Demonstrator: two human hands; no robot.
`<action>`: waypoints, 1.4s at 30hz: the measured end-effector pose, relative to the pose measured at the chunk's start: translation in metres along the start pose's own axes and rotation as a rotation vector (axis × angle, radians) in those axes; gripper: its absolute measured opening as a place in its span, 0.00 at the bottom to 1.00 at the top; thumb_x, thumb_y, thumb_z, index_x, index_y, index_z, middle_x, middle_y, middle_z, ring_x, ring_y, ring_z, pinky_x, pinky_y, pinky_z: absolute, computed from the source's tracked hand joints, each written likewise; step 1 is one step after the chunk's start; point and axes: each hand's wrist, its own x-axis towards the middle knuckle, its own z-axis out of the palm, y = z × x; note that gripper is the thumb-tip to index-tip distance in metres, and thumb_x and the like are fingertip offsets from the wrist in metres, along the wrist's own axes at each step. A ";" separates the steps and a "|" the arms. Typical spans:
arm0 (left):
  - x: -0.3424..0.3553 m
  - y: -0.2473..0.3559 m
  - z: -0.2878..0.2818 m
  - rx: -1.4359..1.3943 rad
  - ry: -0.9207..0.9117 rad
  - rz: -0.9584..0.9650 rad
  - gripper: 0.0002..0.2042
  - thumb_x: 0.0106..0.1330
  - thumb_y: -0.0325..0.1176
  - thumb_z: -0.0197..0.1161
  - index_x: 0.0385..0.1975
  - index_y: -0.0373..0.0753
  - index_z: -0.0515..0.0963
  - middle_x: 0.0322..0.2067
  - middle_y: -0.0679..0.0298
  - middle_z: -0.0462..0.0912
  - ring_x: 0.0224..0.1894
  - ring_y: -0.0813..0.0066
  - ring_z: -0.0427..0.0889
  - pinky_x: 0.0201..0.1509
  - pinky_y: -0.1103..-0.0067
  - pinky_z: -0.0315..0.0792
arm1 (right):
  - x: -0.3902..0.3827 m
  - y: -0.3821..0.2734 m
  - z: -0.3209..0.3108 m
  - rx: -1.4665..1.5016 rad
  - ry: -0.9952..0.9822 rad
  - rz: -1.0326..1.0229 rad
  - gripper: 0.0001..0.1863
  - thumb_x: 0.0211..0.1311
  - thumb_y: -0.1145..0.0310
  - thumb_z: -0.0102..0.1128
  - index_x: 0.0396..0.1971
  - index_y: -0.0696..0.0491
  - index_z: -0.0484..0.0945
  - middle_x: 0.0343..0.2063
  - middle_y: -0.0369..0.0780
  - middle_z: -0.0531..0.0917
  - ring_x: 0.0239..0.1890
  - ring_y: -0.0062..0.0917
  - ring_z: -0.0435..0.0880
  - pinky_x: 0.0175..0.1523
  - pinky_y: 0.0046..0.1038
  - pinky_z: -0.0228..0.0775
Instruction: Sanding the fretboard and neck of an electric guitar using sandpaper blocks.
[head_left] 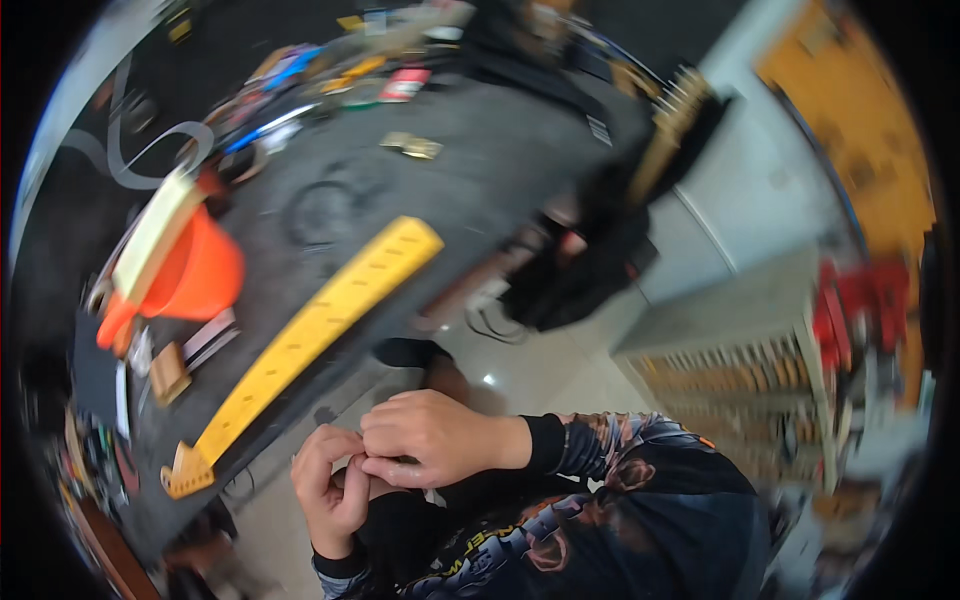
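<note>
My left hand (332,482) and my right hand (425,440) meet in front of my body, off the near edge of the workbench. Fingers of both are bent and pinched together, touching one another. Whatever they may hold is hidden or too small to make out. Close by on the bench lies a long yellow piece (320,330) shaped like a guitar neck, with short dark dashes along it. Its lower-left end (188,472) is a lighter, angled part with a row of small holes, like a headstock.
On the dark bench (480,150) stand an orange scoop-like container (205,270), a pale block (155,235) against it, and a small wooden block (170,375). Small brass-coloured pieces (412,146) lie farther back, before cluttered tools. A slotted cabinet (740,370) stands right, with a red tool (860,310) on top.
</note>
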 end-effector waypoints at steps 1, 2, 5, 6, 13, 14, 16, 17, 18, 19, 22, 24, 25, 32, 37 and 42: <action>-0.002 0.005 0.020 -0.047 -0.097 0.029 0.12 0.58 0.15 0.65 0.41 0.33 0.84 0.36 0.52 0.88 0.37 0.56 0.88 0.45 0.68 0.80 | -0.032 -0.011 -0.006 -0.052 0.080 0.038 0.13 0.76 0.62 0.71 0.33 0.53 0.80 0.33 0.41 0.81 0.39 0.42 0.85 0.44 0.46 0.76; -0.008 0.012 0.043 -0.087 -0.183 0.061 0.12 0.58 0.15 0.65 0.41 0.33 0.84 0.36 0.52 0.88 0.37 0.56 0.88 0.45 0.68 0.80 | -0.066 -0.024 -0.012 -0.100 0.156 0.074 0.13 0.76 0.62 0.71 0.33 0.53 0.80 0.33 0.42 0.81 0.39 0.43 0.85 0.44 0.46 0.76; -0.037 0.046 0.110 -0.143 -0.477 0.064 0.15 0.62 0.15 0.66 0.48 0.33 0.83 0.43 0.52 0.90 0.44 0.51 0.89 0.52 0.67 0.82 | -0.173 -0.078 -0.019 -0.212 0.397 0.222 0.12 0.75 0.64 0.71 0.34 0.53 0.79 0.32 0.44 0.80 0.38 0.46 0.85 0.44 0.48 0.77; -0.047 0.061 0.134 -0.164 -0.551 0.093 0.15 0.62 0.15 0.66 0.48 0.33 0.83 0.43 0.52 0.90 0.44 0.51 0.89 0.52 0.67 0.82 | -0.209 -0.097 -0.018 -0.249 0.485 0.292 0.11 0.75 0.65 0.72 0.34 0.53 0.79 0.31 0.44 0.80 0.37 0.47 0.85 0.43 0.49 0.77; -0.112 0.152 0.237 -0.011 -1.106 0.355 0.14 0.74 0.22 0.74 0.57 0.33 0.86 0.49 0.52 0.92 0.54 0.53 0.93 0.60 0.67 0.84 | -0.401 -0.184 0.010 -0.270 0.769 0.683 0.06 0.78 0.70 0.70 0.41 0.55 0.82 0.33 0.44 0.83 0.36 0.45 0.86 0.46 0.42 0.80; -0.118 0.157 0.240 -0.009 -1.123 0.376 0.14 0.74 0.22 0.74 0.57 0.33 0.86 0.49 0.52 0.92 0.54 0.53 0.93 0.60 0.67 0.84 | -0.419 -0.187 0.013 -0.313 0.848 0.665 0.05 0.78 0.70 0.70 0.42 0.55 0.84 0.33 0.43 0.83 0.38 0.44 0.86 0.48 0.40 0.81; -0.122 0.166 0.246 -0.055 -1.182 0.317 0.13 0.74 0.22 0.74 0.56 0.34 0.87 0.49 0.53 0.92 0.54 0.54 0.93 0.60 0.67 0.84 | -0.451 -0.187 0.003 -0.413 1.051 0.758 0.06 0.82 0.74 0.66 0.53 0.54 0.83 0.42 0.40 0.84 0.43 0.32 0.87 0.53 0.34 0.81; -0.121 0.173 0.252 -0.050 -1.186 0.336 0.13 0.74 0.22 0.74 0.56 0.34 0.87 0.49 0.53 0.92 0.54 0.54 0.93 0.60 0.67 0.84 | -0.469 -0.179 -0.001 -0.228 1.317 0.769 0.08 0.84 0.71 0.65 0.56 0.52 0.81 0.44 0.38 0.83 0.44 0.26 0.85 0.52 0.32 0.80; -0.120 0.180 0.258 -0.082 -1.208 0.315 0.11 0.74 0.22 0.74 0.54 0.34 0.87 0.48 0.53 0.92 0.53 0.54 0.93 0.59 0.67 0.84 | -0.489 -0.176 -0.012 -0.278 1.489 0.710 0.09 0.85 0.72 0.64 0.57 0.52 0.80 0.44 0.36 0.82 0.44 0.23 0.83 0.52 0.31 0.79; -0.119 0.186 0.263 -0.109 -1.228 0.290 0.10 0.74 0.22 0.74 0.53 0.34 0.88 0.48 0.54 0.92 0.53 0.54 0.93 0.59 0.67 0.83 | -0.513 -0.173 -0.029 -0.322 1.657 0.643 0.10 0.85 0.74 0.62 0.59 0.52 0.78 0.44 0.34 0.80 0.44 0.20 0.81 0.51 0.29 0.78; -0.117 0.204 0.295 -0.194 -1.213 0.468 0.09 0.74 0.21 0.74 0.50 0.34 0.88 0.47 0.54 0.92 0.52 0.54 0.93 0.59 0.67 0.83 | -0.621 -0.173 -0.084 -0.439 1.991 0.518 0.12 0.88 0.69 0.60 0.62 0.53 0.76 0.46 0.33 0.80 0.49 0.21 0.82 0.52 0.26 0.77; -0.119 0.212 0.317 -0.225 -1.266 0.493 0.08 0.74 0.21 0.75 0.50 0.34 0.88 0.47 0.54 0.92 0.52 0.54 0.93 0.60 0.67 0.83 | -0.662 -0.182 -0.127 -0.371 2.248 0.483 0.18 0.88 0.61 0.63 0.65 0.55 0.74 0.52 0.36 0.81 0.54 0.24 0.84 0.51 0.28 0.77; -0.119 0.215 0.323 -0.248 -1.295 0.508 0.08 0.73 0.21 0.75 0.49 0.34 0.88 0.46 0.55 0.93 0.52 0.54 0.92 0.60 0.66 0.83 | -0.667 -0.192 -0.152 -0.327 2.395 0.465 0.22 0.86 0.57 0.66 0.66 0.56 0.74 0.54 0.37 0.80 0.55 0.26 0.85 0.51 0.31 0.79; -0.137 0.190 0.372 -0.174 -1.470 0.464 0.07 0.77 0.25 0.73 0.50 0.34 0.88 0.46 0.54 0.91 0.51 0.51 0.91 0.58 0.65 0.83 | -0.750 -0.227 -0.219 -1.458 2.265 0.827 0.34 0.80 0.52 0.71 0.75 0.55 0.72 0.63 0.46 0.80 0.68 0.43 0.80 0.72 0.48 0.71; -0.157 0.160 0.395 -0.100 -1.494 0.490 0.08 0.78 0.28 0.72 0.51 0.35 0.88 0.46 0.54 0.91 0.52 0.48 0.91 0.58 0.62 0.84 | -0.742 -0.289 -0.175 -1.919 1.027 1.222 0.32 0.68 0.65 0.75 0.73 0.47 0.81 0.74 0.39 0.81 0.82 0.40 0.73 0.87 0.49 0.58; -0.170 0.152 0.414 -0.094 -1.517 0.468 0.07 0.79 0.29 0.71 0.51 0.36 0.88 0.45 0.54 0.91 0.52 0.49 0.91 0.59 0.63 0.84 | -0.754 -0.304 -0.207 -1.838 0.843 1.276 0.38 0.58 0.74 0.76 0.73 0.46 0.81 0.71 0.40 0.82 0.73 0.38 0.82 0.83 0.48 0.64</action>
